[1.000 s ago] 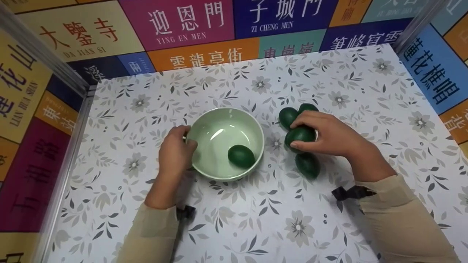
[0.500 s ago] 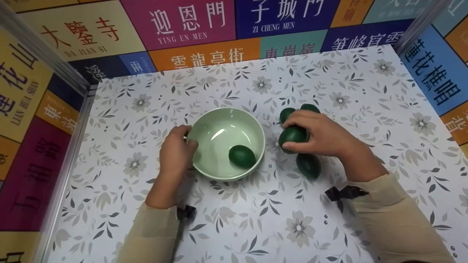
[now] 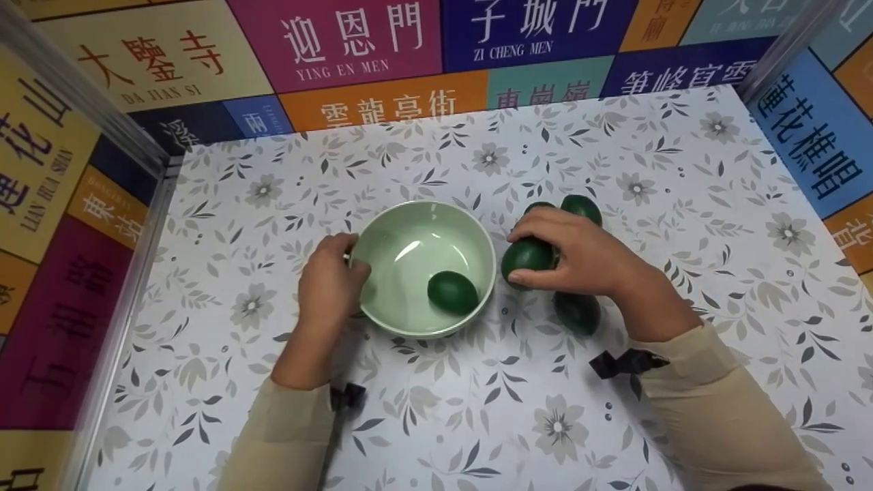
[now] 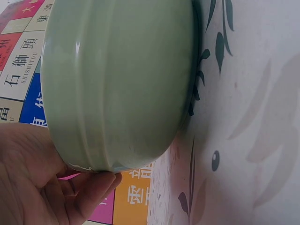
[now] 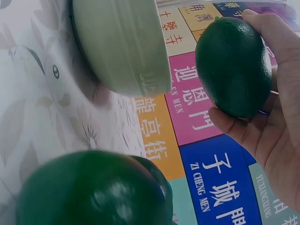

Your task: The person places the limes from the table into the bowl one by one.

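Note:
A pale green bowl (image 3: pixel 409 259) stands on the table with one dark green lime (image 3: pixel 453 292) inside it, low on the right. My left hand (image 3: pixel 329 279) grips the bowl's left rim; in the left wrist view the fingers press the outer wall (image 4: pixel 122 84). Just right of the bowl, my right hand (image 3: pixel 580 252) holds another lime (image 5: pixel 234 68) between thumb and fingers, raised off the table. Around that hand lie more limes: one behind (image 3: pixel 582 208), one partly hidden by the fingers (image 3: pixel 539 206), and one in front (image 3: pixel 577 314).
A white cloth with grey leaves and flowers (image 3: pixel 559 423) covers the table. Colourful panels with lettering (image 3: pixel 382 102) rise along the back and both sides. A black strap piece (image 3: pixel 627 363) juts from the right sleeve, another (image 3: pixel 349 395) from the left.
The right hand has moved left toward the bowl with the lime, away from the other limes. The left hand and the bowl have stayed in place.

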